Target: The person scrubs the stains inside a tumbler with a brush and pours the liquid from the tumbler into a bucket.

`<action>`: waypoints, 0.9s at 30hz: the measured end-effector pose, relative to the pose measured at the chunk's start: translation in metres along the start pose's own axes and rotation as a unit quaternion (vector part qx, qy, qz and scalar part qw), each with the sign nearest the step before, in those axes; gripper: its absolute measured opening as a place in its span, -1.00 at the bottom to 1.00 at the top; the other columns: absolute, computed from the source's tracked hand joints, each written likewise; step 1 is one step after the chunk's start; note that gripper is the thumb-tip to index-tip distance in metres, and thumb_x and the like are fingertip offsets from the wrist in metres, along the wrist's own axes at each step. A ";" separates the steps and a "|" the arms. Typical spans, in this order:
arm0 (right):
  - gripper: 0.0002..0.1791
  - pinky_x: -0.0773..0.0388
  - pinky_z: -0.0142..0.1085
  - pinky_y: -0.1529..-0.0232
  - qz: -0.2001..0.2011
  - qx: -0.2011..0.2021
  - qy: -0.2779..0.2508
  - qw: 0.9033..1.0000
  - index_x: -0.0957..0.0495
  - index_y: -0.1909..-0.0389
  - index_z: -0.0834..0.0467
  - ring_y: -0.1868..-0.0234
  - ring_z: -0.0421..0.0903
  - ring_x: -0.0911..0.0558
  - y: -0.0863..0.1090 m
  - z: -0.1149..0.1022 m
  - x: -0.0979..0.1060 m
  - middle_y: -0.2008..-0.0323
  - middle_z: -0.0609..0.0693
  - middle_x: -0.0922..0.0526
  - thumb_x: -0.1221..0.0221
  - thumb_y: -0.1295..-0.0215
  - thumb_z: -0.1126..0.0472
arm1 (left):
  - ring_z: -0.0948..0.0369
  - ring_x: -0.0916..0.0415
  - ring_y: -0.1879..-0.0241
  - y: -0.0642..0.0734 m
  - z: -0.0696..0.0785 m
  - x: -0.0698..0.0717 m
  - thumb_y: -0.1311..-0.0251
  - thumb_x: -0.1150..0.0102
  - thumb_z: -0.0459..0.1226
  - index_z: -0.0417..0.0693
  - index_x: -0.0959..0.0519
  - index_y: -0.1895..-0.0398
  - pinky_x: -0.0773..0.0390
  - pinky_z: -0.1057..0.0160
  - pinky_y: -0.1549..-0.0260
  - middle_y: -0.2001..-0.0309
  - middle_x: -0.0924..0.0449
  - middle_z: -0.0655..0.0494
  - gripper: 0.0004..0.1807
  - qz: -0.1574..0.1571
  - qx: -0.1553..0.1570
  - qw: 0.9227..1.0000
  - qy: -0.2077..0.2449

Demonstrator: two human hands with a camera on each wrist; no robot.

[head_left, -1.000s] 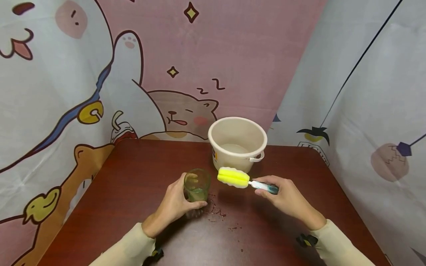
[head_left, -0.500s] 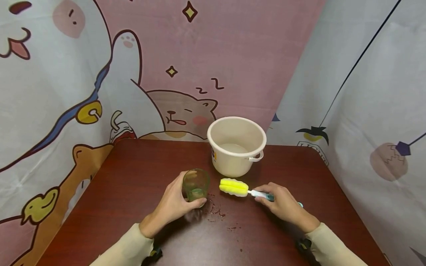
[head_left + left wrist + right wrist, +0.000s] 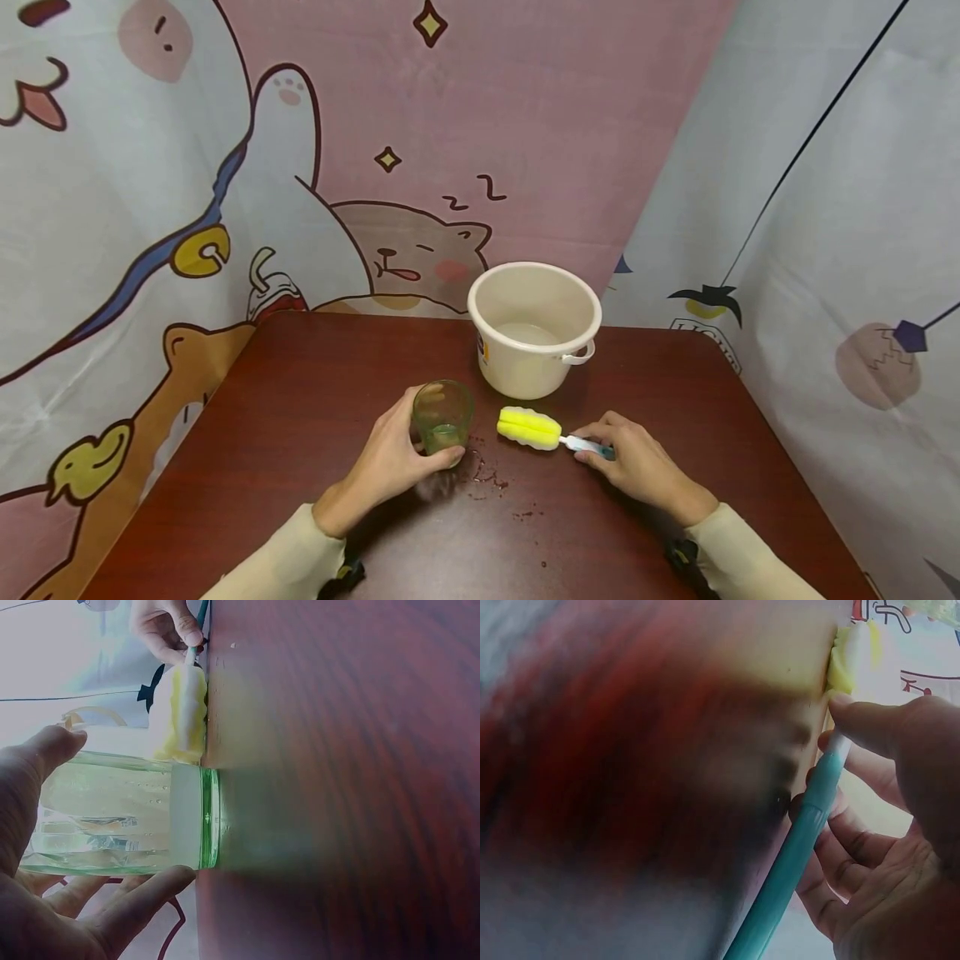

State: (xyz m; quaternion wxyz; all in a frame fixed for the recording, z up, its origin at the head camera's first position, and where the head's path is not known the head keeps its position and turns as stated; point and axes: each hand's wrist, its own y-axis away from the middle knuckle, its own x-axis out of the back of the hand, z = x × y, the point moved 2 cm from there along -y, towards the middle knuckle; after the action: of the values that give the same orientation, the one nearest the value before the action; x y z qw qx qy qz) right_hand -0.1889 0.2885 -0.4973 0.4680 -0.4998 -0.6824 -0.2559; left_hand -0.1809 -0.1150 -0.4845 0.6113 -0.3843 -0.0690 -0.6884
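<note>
My left hand (image 3: 381, 467) grips a clear green drinking glass (image 3: 442, 410), thumb on one side and fingers round the other. In the left wrist view the glass (image 3: 112, 802) is upright with its base close over the table, and droplets cling to its wall. My right hand (image 3: 643, 462) pinches the handle of a cup brush with a yellow and white sponge head (image 3: 529, 428). The sponge points left toward the glass, low over the table. From the right wrist, the teal and white handle (image 3: 802, 832) runs between thumb and fingers.
A cream plastic bucket (image 3: 525, 367) with side handles stands behind the hands at the table's back. Small water drops (image 3: 487, 477) lie on the brown table (image 3: 315, 392) between the hands. A cartoon-printed cloth (image 3: 570, 125) hangs behind the table.
My right hand has lowered the brush from in front of the bucket down toward the table, its sponge now nearer the tabletop. The left hand and glass have barely moved.
</note>
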 end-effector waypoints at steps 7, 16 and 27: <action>-0.64 -0.56 -0.37 0.24 -0.009 -0.005 0.012 1.000 -0.87 -0.23 -0.18 0.22 -0.30 -0.61 0.000 0.002 0.003 0.13 -0.23 -0.70 -0.61 -0.48 0.00 | 0.10 -0.81 -0.27 0.000 0.001 0.000 -0.09 -0.88 0.02 0.17 -0.50 -0.60 -0.82 -0.04 -0.19 -0.35 -0.79 0.04 0.02 -0.001 0.002 1.000 -0.002; -0.58 -0.57 -0.36 0.24 0.003 -0.010 0.016 1.000 -0.86 -0.29 -0.15 0.16 -0.23 -0.68 -0.004 0.002 0.008 0.11 -0.18 -0.72 -0.61 -0.48 -0.05 | 0.09 -0.83 -0.25 0.000 0.001 0.000 -0.11 -0.90 -0.06 0.13 -0.47 -0.62 -0.89 0.09 -0.04 -0.30 -0.81 0.04 0.04 -0.010 0.009 1.000 0.028; -0.48 -0.65 -0.26 0.20 0.049 -0.009 0.018 0.999 -0.80 -0.40 -0.03 0.01 -0.02 -0.78 -0.015 -0.002 0.023 -0.02 -0.03 -0.76 -0.58 -0.52 -0.07 | 0.09 -0.84 -0.22 0.000 0.000 -0.001 -0.10 -0.90 -0.04 0.06 -0.47 -0.63 -0.84 0.21 0.01 -0.28 -0.82 0.06 0.06 -0.007 0.013 1.000 0.016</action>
State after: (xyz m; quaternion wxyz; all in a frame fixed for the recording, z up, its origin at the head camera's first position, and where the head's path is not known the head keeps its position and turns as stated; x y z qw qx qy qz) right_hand -0.2030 0.2912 -0.4740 0.4875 -0.5325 -0.6460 -0.2478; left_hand -0.1804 -0.1143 -0.4850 0.6129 -0.3643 -0.0705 -0.6976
